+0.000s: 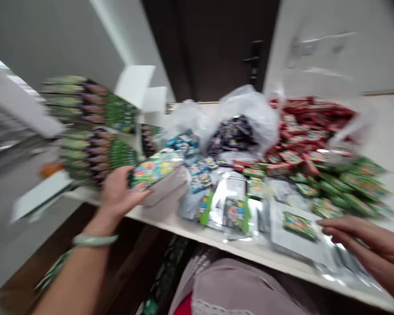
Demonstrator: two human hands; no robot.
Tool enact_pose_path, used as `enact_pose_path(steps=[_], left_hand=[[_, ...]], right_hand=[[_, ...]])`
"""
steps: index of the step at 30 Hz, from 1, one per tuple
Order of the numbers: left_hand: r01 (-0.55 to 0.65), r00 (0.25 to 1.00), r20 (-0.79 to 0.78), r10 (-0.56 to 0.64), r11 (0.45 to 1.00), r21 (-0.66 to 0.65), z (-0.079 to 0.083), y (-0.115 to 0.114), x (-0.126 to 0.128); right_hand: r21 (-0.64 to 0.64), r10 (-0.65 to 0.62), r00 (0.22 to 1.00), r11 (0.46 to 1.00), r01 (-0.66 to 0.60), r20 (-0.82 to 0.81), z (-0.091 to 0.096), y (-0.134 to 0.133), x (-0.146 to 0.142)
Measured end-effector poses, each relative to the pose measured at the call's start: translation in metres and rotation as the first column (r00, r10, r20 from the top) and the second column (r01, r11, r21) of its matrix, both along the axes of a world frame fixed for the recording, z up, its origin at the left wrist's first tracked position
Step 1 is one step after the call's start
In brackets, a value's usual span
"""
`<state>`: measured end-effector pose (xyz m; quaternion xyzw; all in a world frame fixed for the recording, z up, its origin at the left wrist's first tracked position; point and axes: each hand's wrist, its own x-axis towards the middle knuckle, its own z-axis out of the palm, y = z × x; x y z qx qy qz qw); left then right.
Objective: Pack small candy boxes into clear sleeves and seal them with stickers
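The picture is smeared by motion. My left hand [118,192], with a pale bangle on the wrist, grips a stack of colourful packets [153,170] at the left end of the white table [197,232]. Behind that hand stand tall stacks of green and purple packets [92,131]. My right hand [364,238] lies flat with fingers stretched out, touching a clear bag [298,243] that has a small green packet [298,225] on it. More clear and silver bags [230,205] lie between my hands.
Clear plastic sacks of blue packets [187,140] and dark packets [236,131] sit at the back middle. A heap of red packets [308,127] and loose green packets [351,183] fill the right side. White boxes [141,87] stand behind the stacks. A dark door [216,48] is beyond.
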<state>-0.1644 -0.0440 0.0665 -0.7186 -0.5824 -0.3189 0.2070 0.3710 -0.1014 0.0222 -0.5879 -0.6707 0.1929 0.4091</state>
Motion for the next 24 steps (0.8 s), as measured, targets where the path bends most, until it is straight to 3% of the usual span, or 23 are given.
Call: enact_pose_path(steps=[1, 3, 5, 7, 9, 13, 15, 19, 24], left_hand=[[-0.08, 0.996, -0.042, 0.079, 0.997, -0.019, 0.004, -0.017, -0.016], [-0.174, 0.981, -0.096, 0.168, 0.982, -0.067, 0.002, -0.034, -0.027], [-0.19, 0.978, -0.106, 0.181, 0.978, -0.085, -0.005, -0.038, -0.021], [-0.188, 0.98, -0.086, 0.181, 0.979, -0.078, -0.011, -0.039, -0.011], [-0.189, 0.981, -0.063, 0.185, 0.979, -0.08, -0.014, -0.042, -0.006], [-0.175, 0.984, -0.043, 0.171, 0.98, -0.097, -0.015, -0.049, -0.008], [-0.16, 0.987, -0.037, 0.157, 0.982, -0.097, -0.015, -0.05, -0.01], [-0.143, 0.989, -0.039, 0.139, 0.985, -0.096, -0.016, -0.049, -0.012], [-0.143, 0.986, -0.105, 0.127, 0.975, -0.168, -0.012, -0.047, -0.012]], right_hand=[[0.048, 0.257, 0.965, 0.966, -0.255, -0.042, 0.014, 0.018, -0.051], [0.081, 0.601, 0.795, 0.799, -0.595, -0.082, 0.047, 0.044, -0.15], [0.167, 0.72, 0.676, 0.694, -0.7, -0.159, 0.074, 0.061, -0.235], [0.183, 0.749, 0.606, 0.657, -0.731, -0.268, 0.087, 0.075, -0.296], [0.122, 0.731, 0.555, 0.641, -0.757, -0.397, 0.085, 0.088, -0.335], [0.067, 0.604, 0.504, 0.678, -0.732, -0.617, 0.067, 0.1, -0.372], [-0.003, 0.541, 0.519, 0.691, -0.723, -0.662, 0.057, 0.104, -0.381], [-0.177, 0.503, 0.609, 0.664, -0.726, -0.614, 0.047, 0.113, -0.392], [-0.253, 0.561, 0.687, 0.659, -0.708, -0.463, 0.05, 0.12, -0.397]])
